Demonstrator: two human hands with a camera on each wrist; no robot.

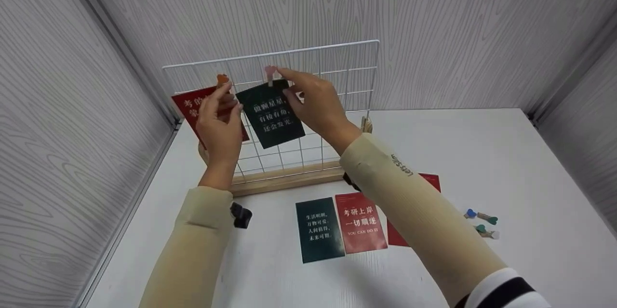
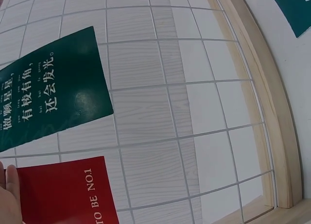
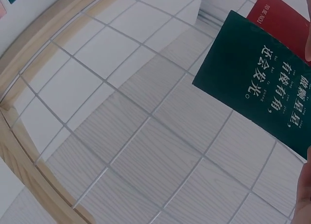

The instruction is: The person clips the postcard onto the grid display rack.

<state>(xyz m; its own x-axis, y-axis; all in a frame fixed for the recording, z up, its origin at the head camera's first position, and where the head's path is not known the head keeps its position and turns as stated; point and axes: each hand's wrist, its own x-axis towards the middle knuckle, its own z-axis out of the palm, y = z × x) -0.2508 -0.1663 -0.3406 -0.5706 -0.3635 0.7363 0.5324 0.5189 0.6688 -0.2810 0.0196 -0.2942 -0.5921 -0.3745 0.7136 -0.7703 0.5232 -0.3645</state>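
A dark green card (image 1: 271, 114) with white writing hangs tilted in front of the white wire grid (image 1: 313, 149). At its top edge sits a small clip with a pink head (image 1: 270, 71). My right hand (image 1: 318, 103) pinches the card's upper right corner, its index fingertip right at the pink head. My left hand (image 1: 219, 122) is raised over a red card (image 1: 185, 98), which an orange-headed clip (image 1: 222, 79) tops. Its thumb and fingers stand apart beside the green card's left edge. The left hand hides much of the red card.
The grid stands in a wooden base (image 1: 289, 180). In front lie another green card (image 1: 320, 231), a red card (image 1: 361, 223) and further red partly under my right forearm. Several small clips (image 1: 487, 219) lie at the right. A wood-patterned wall (image 1: 434, 33) rises behind.
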